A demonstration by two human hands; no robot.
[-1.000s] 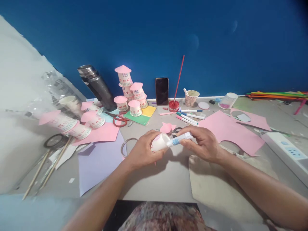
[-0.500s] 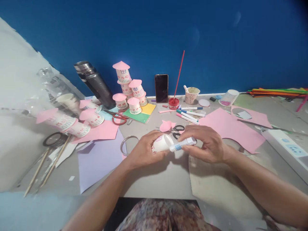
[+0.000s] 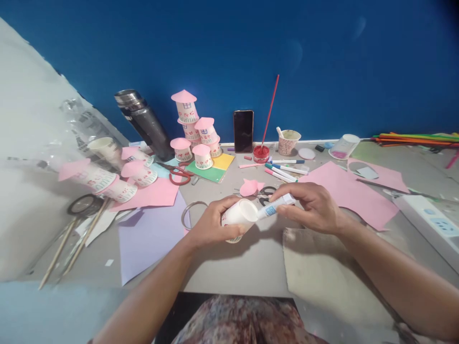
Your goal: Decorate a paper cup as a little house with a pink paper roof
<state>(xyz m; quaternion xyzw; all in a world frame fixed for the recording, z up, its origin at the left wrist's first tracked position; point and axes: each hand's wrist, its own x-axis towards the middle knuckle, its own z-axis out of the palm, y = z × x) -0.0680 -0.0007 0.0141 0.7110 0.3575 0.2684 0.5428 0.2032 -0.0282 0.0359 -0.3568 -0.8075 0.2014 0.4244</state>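
Note:
My left hand (image 3: 212, 224) is wrapped round a white paper cup (image 3: 239, 214) with small red and green drawings, tilted so its flat end faces right. Between thumb and fingers, my right hand (image 3: 311, 206) grips a white glue stick (image 3: 275, 207) with a blue label. The tip of the glue stick meets the rim of the cup's end. Just behind the hands lie black-handled scissors (image 3: 267, 192) and a cut pink paper piece (image 3: 250, 187). A roll of tape (image 3: 186, 216) rests left of my left hand.
Decorated cup towers (image 3: 186, 111) with pink cone roofs stand at the back left, near a dark flask (image 3: 148, 126). A phone (image 3: 243, 131) leans on the blue wall. Markers (image 3: 281, 173), pink paper (image 3: 333, 186) and a power strip (image 3: 426, 224) lie to the right.
The cup has turned in my left hand, so its flat end now faces the glue stick. My right hand has tilted the glue stick more steeply. The view has shifted slightly.

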